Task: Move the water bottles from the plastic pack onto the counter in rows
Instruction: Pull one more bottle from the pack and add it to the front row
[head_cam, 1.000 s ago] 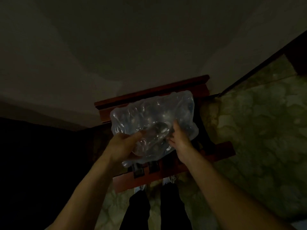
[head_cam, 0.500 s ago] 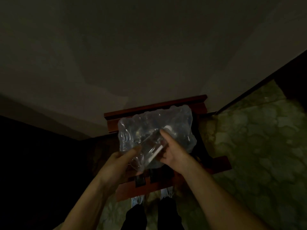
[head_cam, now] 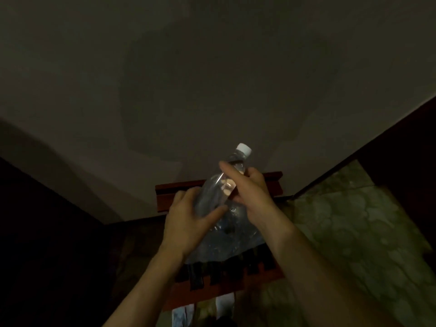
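Observation:
A clear water bottle with a white cap is raised out of the plastic pack, tilted with its cap up and to the right. My right hand grips the bottle near its neck, index finger stretched along it. My left hand rests on the pack and the bottle's lower part, fingers spread. The clear wrinkled pack lies on a red-brown wooden stand. Other bottles inside the pack are too dim to make out.
The scene is very dark. A plain wall rises behind the stand. A mottled greenish floor spreads to the right, with a dark edge along it. Deep shadow fills the left side. My legs and shoes show below.
My right hand has pulled one bottle up out of the pack, cap now above the stand's back rail. My left hand moved up onto the pack. The camera tilted upward.

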### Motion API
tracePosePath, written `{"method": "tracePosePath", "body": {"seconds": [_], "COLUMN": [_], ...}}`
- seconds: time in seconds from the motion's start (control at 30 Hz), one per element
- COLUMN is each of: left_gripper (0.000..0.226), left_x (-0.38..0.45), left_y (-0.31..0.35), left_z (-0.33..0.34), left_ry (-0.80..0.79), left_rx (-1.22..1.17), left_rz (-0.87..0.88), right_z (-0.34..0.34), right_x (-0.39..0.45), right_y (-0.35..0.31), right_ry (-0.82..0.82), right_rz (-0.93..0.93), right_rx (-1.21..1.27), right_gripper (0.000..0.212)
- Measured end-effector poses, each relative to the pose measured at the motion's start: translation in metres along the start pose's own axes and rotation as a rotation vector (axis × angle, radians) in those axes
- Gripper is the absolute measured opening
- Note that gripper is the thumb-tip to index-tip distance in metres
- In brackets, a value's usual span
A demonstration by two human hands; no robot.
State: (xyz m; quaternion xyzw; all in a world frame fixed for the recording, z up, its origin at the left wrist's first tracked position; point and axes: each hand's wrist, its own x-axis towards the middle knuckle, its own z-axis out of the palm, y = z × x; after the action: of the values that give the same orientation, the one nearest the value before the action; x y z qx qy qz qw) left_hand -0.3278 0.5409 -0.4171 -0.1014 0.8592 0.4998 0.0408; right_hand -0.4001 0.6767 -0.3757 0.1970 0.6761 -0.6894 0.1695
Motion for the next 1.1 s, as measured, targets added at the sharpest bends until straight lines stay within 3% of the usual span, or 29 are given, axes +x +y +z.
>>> {"method": "tracePosePath", "body": {"seconds": [0.1, 0.2, 0.3, 0.4, 0.57, 0.7, 0.83, 1.1], "left_gripper": [0.076, 0.067, 0.049, 0.039, 0.049, 0.045, 0.042, 0.044], "left_x": [0.001, -0.007, -0.022, -0.044, -0.091, -0.140, -0.184, -0.240], "left_y": [0.014, 0.027, 0.033, 0.033, 0.033, 0.032, 0.035, 0.052], "left_z": [-0.018, -0.041, -0.065, -0.089, -0.122, -0.153, -0.182, -0.276], "left_ry": [0.168, 0.233, 0.216, 0.198, 0.152, 0.147, 0.146, 0.319], "left_rx": [0.221, 0.211, -0.050, -0.325, -0.654, -0.795, -0.735, -0.248], "left_rz": [0.084, 0.148, 0.189, 0.219, 0.237, 0.259, 0.295, 0.399], "right_z": [0.025, 0.046, 0.055, 0.055, 0.065, 0.076, 0.096, 0.160], "right_x": [-0.017, -0.040, -0.062, -0.086, -0.142, -0.189, -0.231, -0.297], "right_y": [-0.021, -0.036, -0.050, -0.056, -0.039, -0.020, -0.018, -0.035], "right_ry": [0.062, 0.073, 0.018, -0.137, -0.440, -0.582, -0.648, -0.646], "right_rz": [-0.115, -0.204, -0.273, -0.319, -0.403, -0.459, -0.514, -0.714], "right_rx": [-0.077, -0.142, -0.272, -0.305, -0.276, -0.251, -0.170, -0.156], "right_gripper": [0.056, 0.069, 0.071, 0.061, 0.029, 0.027, 0.029, 0.026]}}
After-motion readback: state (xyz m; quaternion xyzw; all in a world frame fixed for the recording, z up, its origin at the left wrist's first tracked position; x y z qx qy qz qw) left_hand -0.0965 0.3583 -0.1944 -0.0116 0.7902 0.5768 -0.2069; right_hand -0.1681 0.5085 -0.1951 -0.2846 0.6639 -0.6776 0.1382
